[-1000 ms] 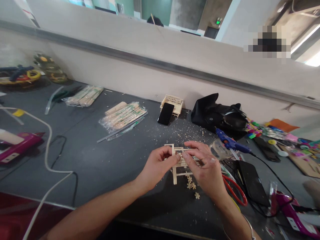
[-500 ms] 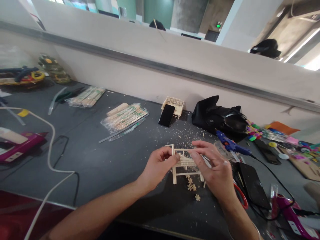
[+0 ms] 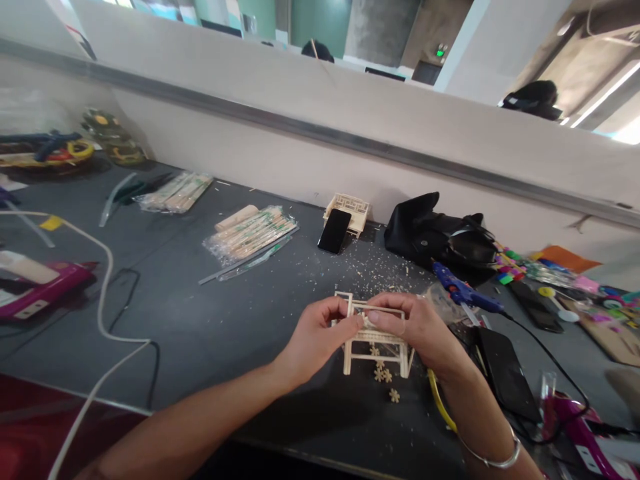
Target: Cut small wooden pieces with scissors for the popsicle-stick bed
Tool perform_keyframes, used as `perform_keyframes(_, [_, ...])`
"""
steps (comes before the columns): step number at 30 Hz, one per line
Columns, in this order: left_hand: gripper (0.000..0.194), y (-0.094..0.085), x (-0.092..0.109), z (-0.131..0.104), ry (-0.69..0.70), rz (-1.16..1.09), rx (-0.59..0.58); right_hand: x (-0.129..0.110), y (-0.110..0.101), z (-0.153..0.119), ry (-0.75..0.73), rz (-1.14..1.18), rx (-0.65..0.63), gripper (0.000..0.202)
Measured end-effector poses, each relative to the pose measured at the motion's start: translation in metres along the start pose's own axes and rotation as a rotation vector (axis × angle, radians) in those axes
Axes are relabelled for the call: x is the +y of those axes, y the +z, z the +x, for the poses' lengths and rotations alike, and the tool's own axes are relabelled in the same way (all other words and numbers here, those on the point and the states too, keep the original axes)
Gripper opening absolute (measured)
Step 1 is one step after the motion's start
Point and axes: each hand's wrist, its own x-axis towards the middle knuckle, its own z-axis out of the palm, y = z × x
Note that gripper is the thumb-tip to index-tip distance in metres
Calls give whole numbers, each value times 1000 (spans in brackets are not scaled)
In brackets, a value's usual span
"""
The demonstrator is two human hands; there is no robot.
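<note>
My left hand [image 3: 323, 337] is closed around the left side of a small frame of pale wooden sticks, like a miniature chair [image 3: 375, 358], with legs and crossbars. From the right, my right hand [image 3: 423, 330] grips the same frame, its thumb inside and its fingers behind the upper bars. Both thumbs nearly meet over the seat part; whether a small piece lies beneath them is hidden. Just below the frame, several small wooden flower-shaped pieces [image 3: 384, 375] lie on the dark table [image 3: 280, 427].
Behind the frame are wood crumbs, a phone [image 3: 335, 231] leaning on a finished miniature bench [image 3: 353, 207], and a black bag [image 3: 435, 230]. A blue glue gun [image 3: 463, 290] with its cord lies right. Bagged sticks [image 3: 255, 233] lie left. A yellow ring-like handle [image 3: 440, 400] is beside my right forearm.
My right hand has come down and left, its raised fingers closing onto the frame beside my left thumb. The frame has tipped slightly and shifted a little towards me.
</note>
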Motion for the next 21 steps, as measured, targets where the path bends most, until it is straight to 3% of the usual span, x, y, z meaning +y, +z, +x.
perform_keyframes(10, [32,0,2,2,-26,-29,1,3,3,1,166,164,11,31])
perform_keyframes(21, [36,-4,1,2,-12,-84,-33,4,6,1,157,192,13,35])
